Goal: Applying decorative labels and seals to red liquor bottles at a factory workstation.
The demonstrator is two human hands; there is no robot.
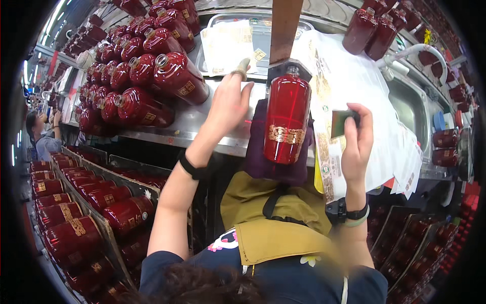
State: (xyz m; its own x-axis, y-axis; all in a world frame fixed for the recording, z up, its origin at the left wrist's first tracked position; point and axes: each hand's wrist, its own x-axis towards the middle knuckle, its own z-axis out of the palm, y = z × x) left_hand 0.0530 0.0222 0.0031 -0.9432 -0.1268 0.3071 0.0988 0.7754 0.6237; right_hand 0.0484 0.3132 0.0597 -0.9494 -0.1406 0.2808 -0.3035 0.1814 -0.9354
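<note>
A red glass bottle (287, 109) with a gold decal lies before me on a dark purple cloth (256, 147), its neck against a dark holder. My left hand (228, 104) reaches over the front of a metal tray (220, 21), thumb apart and index finger stretched out. A greyish-green cover (242, 69) shows at that fingertip; it looks worn rather than held. Gold-printed decal sheets (228, 45) and a small loose decal (259, 54) lie in the tray. To the bottle's right, my right hand (358, 142) pinches a dark green flat scraper (339, 124) between thumb and fingers.
Many red bottles (182, 81) crowd the metal counter (202, 142) at left. Filled racks (109, 223) stand below on both sides. White decal paper (369, 96) covers the counter at right, beside a sink (410, 101) with a white faucet (425, 48). Another person (43, 134) is at far left.
</note>
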